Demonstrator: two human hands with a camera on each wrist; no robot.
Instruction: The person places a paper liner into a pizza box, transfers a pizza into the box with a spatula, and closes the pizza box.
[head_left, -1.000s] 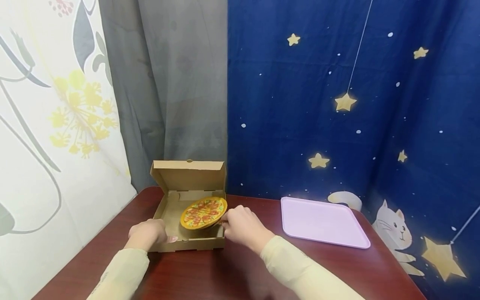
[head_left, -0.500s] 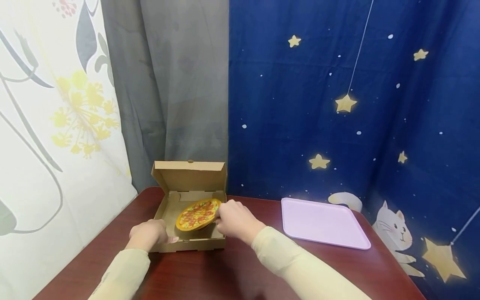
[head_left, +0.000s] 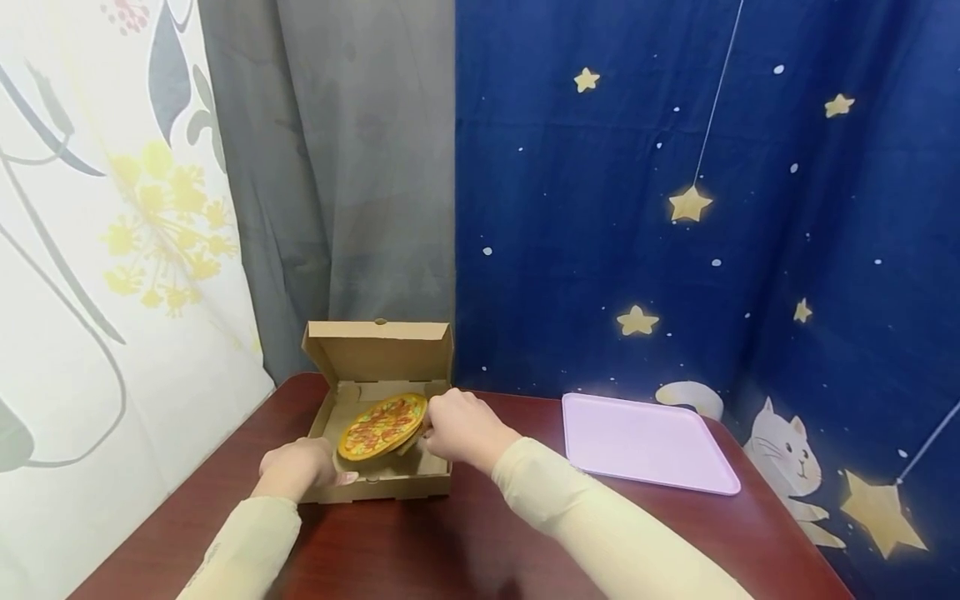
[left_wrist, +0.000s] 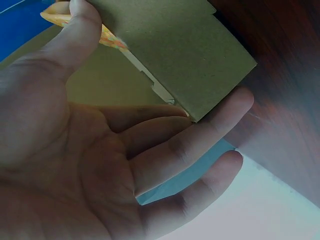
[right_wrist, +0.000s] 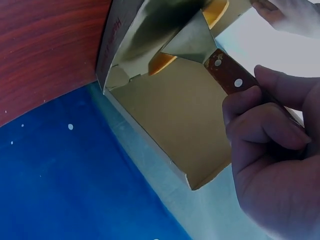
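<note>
An open cardboard pizza box (head_left: 378, 358) stands on the table with its lid raised at the back. Inside it a round toy-like pizza (head_left: 382, 427) tilts, right side higher, its lower edge close over the box floor. My right hand (head_left: 461, 429) grips the wooden handle of a pizza server (right_wrist: 225, 70), whose triangular metal blade lies beneath the pizza in the right wrist view. At the box's front left corner my left hand (head_left: 300, 465) holds on, thumb over the front wall. Its fingers (left_wrist: 187, 150) lie along the box side in the left wrist view.
A pale pink rectangular tray (head_left: 648, 443) lies on the right part of the dark red table (head_left: 480, 546). Grey and blue star-patterned curtains (head_left: 555, 250) hang behind the table, and a white floral curtain (head_left: 135, 350) at the left.
My right hand has moved left and slightly up, carrying the pizza on the server further left into the box. The left hand stays at the corner.
</note>
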